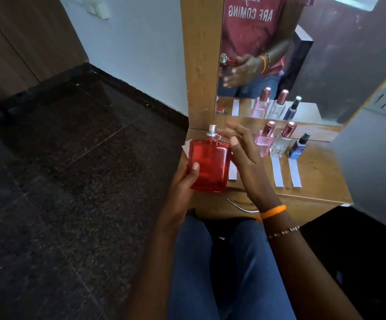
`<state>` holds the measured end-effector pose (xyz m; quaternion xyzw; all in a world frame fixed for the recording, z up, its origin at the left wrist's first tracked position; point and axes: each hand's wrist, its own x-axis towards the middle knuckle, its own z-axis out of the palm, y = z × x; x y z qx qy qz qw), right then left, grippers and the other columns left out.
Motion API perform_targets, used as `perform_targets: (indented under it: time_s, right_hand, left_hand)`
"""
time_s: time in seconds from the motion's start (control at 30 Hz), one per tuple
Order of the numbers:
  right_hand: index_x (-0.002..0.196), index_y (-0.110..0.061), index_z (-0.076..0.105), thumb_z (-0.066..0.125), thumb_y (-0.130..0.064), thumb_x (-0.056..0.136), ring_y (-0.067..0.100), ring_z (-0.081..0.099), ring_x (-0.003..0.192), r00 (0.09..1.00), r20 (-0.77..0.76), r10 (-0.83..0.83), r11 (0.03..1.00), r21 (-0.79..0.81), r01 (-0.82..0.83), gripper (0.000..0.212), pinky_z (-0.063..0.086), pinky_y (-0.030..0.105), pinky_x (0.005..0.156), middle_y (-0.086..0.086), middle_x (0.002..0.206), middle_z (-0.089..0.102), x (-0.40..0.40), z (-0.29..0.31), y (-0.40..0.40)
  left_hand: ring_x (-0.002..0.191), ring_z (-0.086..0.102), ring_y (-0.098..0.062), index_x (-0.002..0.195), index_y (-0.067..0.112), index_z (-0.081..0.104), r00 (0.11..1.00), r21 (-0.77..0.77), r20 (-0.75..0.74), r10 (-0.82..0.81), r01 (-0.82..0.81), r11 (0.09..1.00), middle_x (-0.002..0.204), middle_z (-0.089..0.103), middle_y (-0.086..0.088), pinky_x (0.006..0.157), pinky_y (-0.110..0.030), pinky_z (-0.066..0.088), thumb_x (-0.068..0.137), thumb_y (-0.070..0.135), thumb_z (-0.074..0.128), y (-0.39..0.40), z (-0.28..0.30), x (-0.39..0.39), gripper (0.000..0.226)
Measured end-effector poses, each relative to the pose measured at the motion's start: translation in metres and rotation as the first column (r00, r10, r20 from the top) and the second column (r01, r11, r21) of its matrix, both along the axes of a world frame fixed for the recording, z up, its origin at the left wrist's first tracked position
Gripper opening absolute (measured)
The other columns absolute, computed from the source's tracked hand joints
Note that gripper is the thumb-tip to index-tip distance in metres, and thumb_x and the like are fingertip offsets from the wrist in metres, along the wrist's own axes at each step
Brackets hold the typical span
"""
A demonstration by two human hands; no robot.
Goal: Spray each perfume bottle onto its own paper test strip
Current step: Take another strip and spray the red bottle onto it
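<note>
Beyond the table edge, red bottle (left hand grip).

Domestic room, likely a bedroom or dressing corner — small wooden vanity table with framed mirror mounted above it, against a white wall. Dark polished stone floor, wood-panelled door at left — home fittings throughout.

Upright red perfume bottle, uncapped
</note>
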<state>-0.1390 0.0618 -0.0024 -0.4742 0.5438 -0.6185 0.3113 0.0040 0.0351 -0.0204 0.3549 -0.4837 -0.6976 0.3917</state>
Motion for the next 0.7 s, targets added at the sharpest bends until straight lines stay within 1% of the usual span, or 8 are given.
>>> perform_targets:
  time_s: [0.1, 0.2, 0.27, 0.33, 0.37, 0.43, 0.53, 0.7]
  right_hand:
    - [0.134, -0.019, 0.041, 0.053, -0.026, 0.090, 0.014, 0.056, 0.118, 0.996, 0.044, 0.078, 0.997, 0.021, -0.079, 0.047, 0.049, 0.033, 0.099, 0.006, 0.131, 0.054, 0.003, 0.005, 0.027]
    - [0.132, -0.028, 0.041, 0.059, -0.031, 0.086, 0.019, 0.057, 0.117, 0.999, 0.054, 0.002, 1.000, 0.012, -0.003, 0.049, 0.048, 0.045, 0.101, 0.006, 0.130, 0.054, -0.006, -0.004, 0.044]
    - [0.137, -0.030, 0.038, 0.058, -0.032, 0.087, 0.011, 0.048, 0.126, 0.999, -0.021, -0.037, 0.999, 0.040, 0.038, 0.054, 0.043, 0.036, 0.106, 0.000, 0.139, 0.046, -0.015, -0.009, 0.057]
    - [0.143, -0.030, 0.030, 0.055, -0.026, 0.089, -0.009, 0.036, 0.129, 0.996, -0.087, -0.024, 0.997, 0.069, 0.030, 0.060, 0.037, 0.015, 0.104, -0.016, 0.145, 0.036, -0.023, -0.011, 0.068]
    - [0.144, -0.031, 0.028, 0.054, -0.024, 0.089, -0.015, 0.031, 0.129, 0.995, -0.097, -0.006, 0.997, 0.078, 0.013, 0.061, 0.034, 0.013, 0.105, -0.026, 0.144, 0.034, -0.026, -0.012, 0.073]
    - [0.143, -0.036, 0.028, 0.052, -0.025, 0.090, -0.011, 0.027, 0.133, 0.995, -0.098, 0.025, 0.995, 0.100, -0.015, 0.060, 0.030, 0.028, 0.113, -0.038, 0.140, 0.032, -0.031, -0.014, 0.081]
    - [0.140, -0.042, 0.033, 0.052, -0.025, 0.090, -0.002, 0.030, 0.137, 0.998, -0.058, 0.039, 0.992, 0.120, -0.032, 0.057, 0.029, 0.048, 0.115, -0.035, 0.140, 0.035, -0.034, -0.013, 0.088]
    - [0.138, -0.043, 0.037, 0.053, -0.023, 0.089, 0.002, 0.032, 0.137, 0.999, 0.005, 0.044, 0.991, 0.123, -0.044, 0.055, 0.029, 0.051, 0.114, -0.034, 0.139, 0.038, -0.037, -0.010, 0.090]
  left_hand:
    - [0.117, 0.059, -0.026, 0.111, 0.032, 0.060, 0.994, -0.032, 0.053, -0.100, 0.101, 0.994, 0.122, 0.063, -0.009, 0.102, -0.047, 0.045, 0.089, 0.039, 0.044, 0.006, 0.000, -0.010, 0.029]
    - [0.112, 0.058, -0.027, 0.105, 0.022, 0.057, 0.942, -0.096, 0.286, -0.178, 0.213, 0.972, 0.116, 0.062, -0.011, 0.102, -0.051, 0.042, 0.087, 0.050, 0.041, 0.012, 0.001, -0.023, 0.037]
    - [0.109, 0.053, -0.026, 0.097, 0.018, 0.057, 0.862, -0.281, 0.505, -0.042, 0.210, 0.937, 0.109, 0.059, -0.008, 0.100, -0.048, 0.041, 0.090, 0.044, 0.039, 0.010, 0.001, -0.032, 0.032]
    - [0.115, 0.044, -0.024, 0.103, 0.019, 0.059, 0.733, -0.455, 0.653, 0.189, 0.181, 0.872, 0.114, 0.055, -0.004, 0.102, -0.040, 0.036, 0.096, 0.027, 0.039, 0.006, 0.004, -0.044, 0.022]
    - [0.118, 0.040, -0.024, 0.109, 0.019, 0.059, 0.660, -0.513, 0.698, 0.276, 0.192, 0.836, 0.119, 0.054, -0.003, 0.101, -0.036, 0.033, 0.097, 0.022, 0.039, 0.002, 0.008, -0.049, 0.024]
    - [0.119, 0.038, -0.026, 0.120, 0.020, 0.056, 0.541, -0.583, 0.747, 0.386, 0.256, 0.771, 0.127, 0.051, -0.003, 0.098, -0.035, 0.029, 0.096, 0.015, 0.040, -0.008, 0.009, -0.062, 0.030]
    - [0.122, 0.035, -0.029, 0.133, 0.024, 0.047, 0.406, -0.578, 0.809, 0.426, 0.415, 0.702, 0.142, 0.039, -0.005, 0.095, -0.040, 0.030, 0.095, 0.012, 0.042, -0.025, 0.001, -0.082, 0.040]
    - [0.128, 0.029, -0.034, 0.141, 0.020, 0.033, 0.232, -0.428, 0.902, 0.364, 0.578, 0.694, 0.146, 0.030, -0.014, 0.103, -0.045, 0.025, 0.098, 0.022, 0.039, -0.032, -0.012, -0.101, 0.044]
